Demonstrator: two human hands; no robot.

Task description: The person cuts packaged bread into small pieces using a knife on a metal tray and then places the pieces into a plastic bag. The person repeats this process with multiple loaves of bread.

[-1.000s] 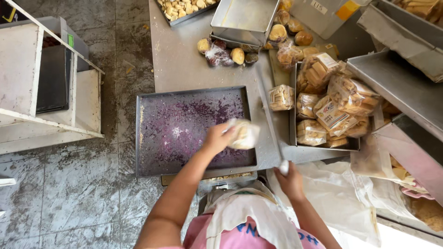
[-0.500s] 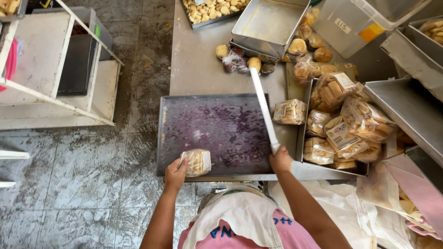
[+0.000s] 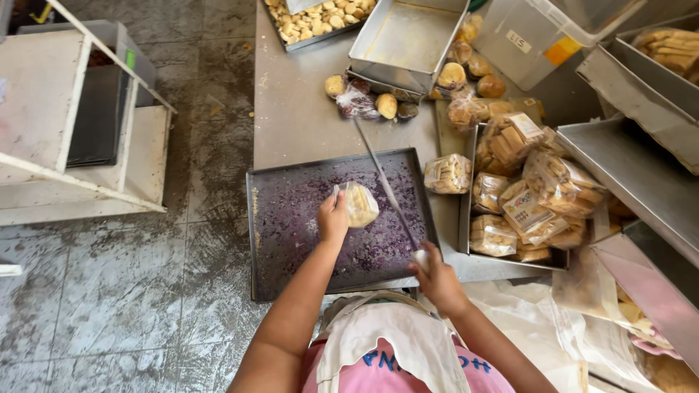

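— Over the dark baking tray [image 3: 291,247], what do you have?

— My left hand [image 3: 333,218] is curled around a clear bag of biscuits [image 3: 360,204], held just above the tray's crumb-strewn middle. My right hand [image 3: 437,280] is closed on the handle of a long thin blade [image 3: 386,185], which slants across the tray's right side.

— And beside it?

— Filled bags [image 3: 520,193] lie in a metal tray on the worktop [image 3: 298,109], to the right.

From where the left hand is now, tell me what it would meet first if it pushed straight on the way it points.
The left hand holds a clear bag of biscuits over the dark tray. Straight on, it would probably meet the tray's far rim, then bare steel table; height is unclear.
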